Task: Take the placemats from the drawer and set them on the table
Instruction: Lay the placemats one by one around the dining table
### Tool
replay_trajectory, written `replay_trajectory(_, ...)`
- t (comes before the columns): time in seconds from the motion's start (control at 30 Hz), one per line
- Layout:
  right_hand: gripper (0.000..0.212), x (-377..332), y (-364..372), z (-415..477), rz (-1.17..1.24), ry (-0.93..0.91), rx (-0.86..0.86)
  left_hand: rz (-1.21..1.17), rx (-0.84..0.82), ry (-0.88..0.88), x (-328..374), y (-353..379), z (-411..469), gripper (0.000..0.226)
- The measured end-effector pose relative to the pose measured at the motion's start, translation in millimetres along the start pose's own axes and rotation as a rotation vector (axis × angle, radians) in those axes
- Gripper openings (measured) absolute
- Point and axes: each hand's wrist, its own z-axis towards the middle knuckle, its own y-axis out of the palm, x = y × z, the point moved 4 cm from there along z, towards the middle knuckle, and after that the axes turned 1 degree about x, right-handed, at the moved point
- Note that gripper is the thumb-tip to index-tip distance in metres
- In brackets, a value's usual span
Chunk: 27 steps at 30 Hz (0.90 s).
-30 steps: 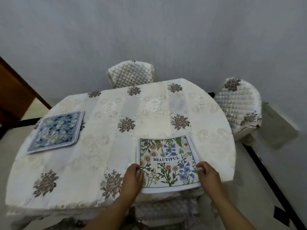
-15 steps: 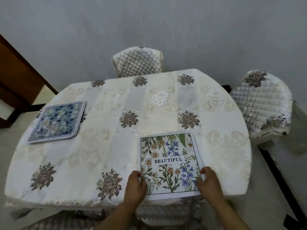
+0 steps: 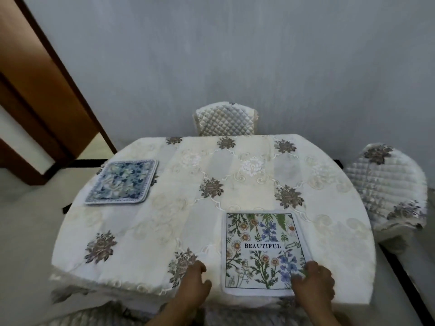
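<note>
Two placemats lie flat on the counter (image 3: 329, 231): a blue floral placemat (image 3: 121, 182) near its far left edge, a "BEAUTIFUL" placemat (image 3: 263, 250) at the near edge. The right hand (image 3: 314, 284) presses its near right corner, fingers loosely curled; the left hand (image 3: 194, 282) rests just left, holding nothing.

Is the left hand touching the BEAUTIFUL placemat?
Apart. The head view shows the left hand on the tablecloth, with a strip of bare cloth between its fingers and the placemat edge.
</note>
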Motion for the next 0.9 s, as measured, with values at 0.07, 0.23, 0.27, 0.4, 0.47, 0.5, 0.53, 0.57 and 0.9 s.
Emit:
replay_trajectory(0.07, 0.055, -19, -9, -23, 0.020, 0.029, 0.103, -0.021, 0.029, 0.018, -19, -34, -16, 0.023)
replay_trajectory(0.23, 0.030, -109, -14, -98, -0.207, -0.276, 0.020, 0.055, 0.079, 0.065, -95, -136, -64, 0.023)
replay_trajectory(0.27, 0.026, -132, -10, -120, -0.263, -0.353, -0.018, 0.095, 0.092, 0.072, -114, -155, -74, 0.020)
replay_trajectory(0.4, 0.014, -226, 22, -217, -0.385, -0.563, -0.107, 0.292, 0.097, 0.080, -185, -228, -115, 0.017)
replay_trajectory(0.47, 0.011, -272, 41, -270, -0.404, -0.660, -0.104, 0.384, 0.125, 0.079, -217, -264, -135, 0.023)
replay_trajectory(0.5, 0.011, -294, 51, -294, -0.399, -0.708, -0.097, 0.419, 0.144, 0.066, -232, -282, -144, 0.029)
replay_trajectory(0.53, 0.011, -315, 61, -318, -0.397, -0.749, -0.096, 0.452, 0.165, 0.054, -245, -299, -152, 0.031)
replay_trajectory(0.57, 0.013, -330, 70, -336, -0.402, -0.778, -0.101, 0.490, 0.186, 0.049, -254, -313, -158, 0.032)
replay_trajectory(0.9, 0.024, -457, 163, -435, -0.494, -0.959, -0.162, 0.556, 0.244, 0.063, -336, -406, -151, 0.032)
